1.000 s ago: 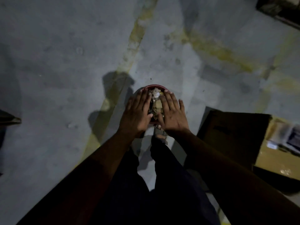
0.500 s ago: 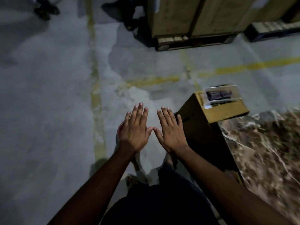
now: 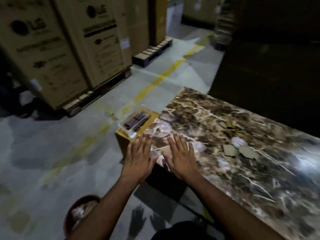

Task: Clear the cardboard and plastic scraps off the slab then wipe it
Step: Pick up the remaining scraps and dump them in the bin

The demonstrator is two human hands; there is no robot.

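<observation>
Marble-veined slab [image 3: 242, 153] fills the right side, cardboard scraps [image 3: 239, 151] and a plastic scrap [image 3: 238, 142] on its middle, while left hand [image 3: 138, 161] and right hand [image 3: 181, 160] hover flat-fingered and empty over its near-left corner, so clearing seems underway and the next reach goes further in.

The slab [image 3: 225, 129] is polished brown marble with white veins, glossy under the light. Matt cardboard scraps [image 3: 230, 150] and a shiny plastic scrap [image 3: 238, 141] lie on it. The floor [image 3: 52, 149] is dull, blotchy concrete; the stacked boxes [image 3: 69, 49] are plain cardboard.
</observation>
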